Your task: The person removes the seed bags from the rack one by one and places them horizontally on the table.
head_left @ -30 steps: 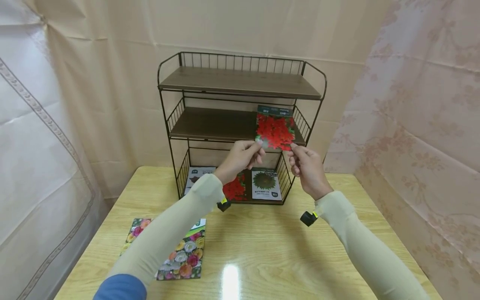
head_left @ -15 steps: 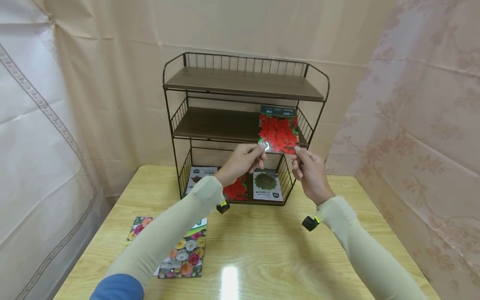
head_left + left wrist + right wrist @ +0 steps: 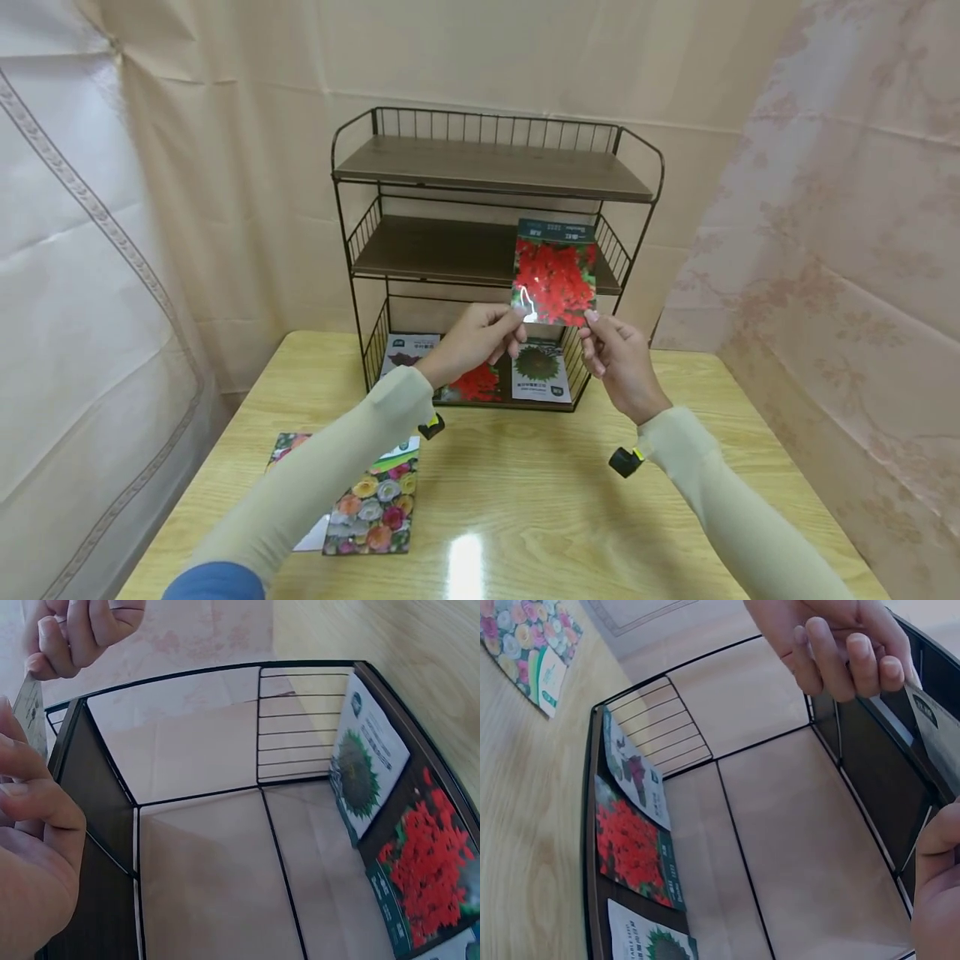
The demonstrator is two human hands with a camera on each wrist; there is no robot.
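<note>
Both hands hold up a seed packet (image 3: 555, 272) printed with red flowers, upright in front of the right end of the rack's middle shelf (image 3: 442, 250). My left hand (image 3: 471, 338) pinches its lower left corner; my right hand (image 3: 617, 358) pinches its lower right corner. In the left wrist view the packet (image 3: 30, 712) shows edge-on between my left hand (image 3: 34, 847) and my right hand (image 3: 79, 630). The right wrist view shows the packet's back (image 3: 930, 735).
A three-tier black wire rack (image 3: 495, 167) with dark wooden shelves stands at the table's back. Its bottom tier holds three packets: a dark-flower one (image 3: 405, 353), a red one (image 3: 474, 385), a green one (image 3: 538, 372). Floral packets (image 3: 372, 510) lie on the wooden table (image 3: 540, 517) at the left.
The hands and the red packet have sunk slightly against the rack and shifted a little; the grip is unchanged. The head view has drifted, so the rack sits further right.
</note>
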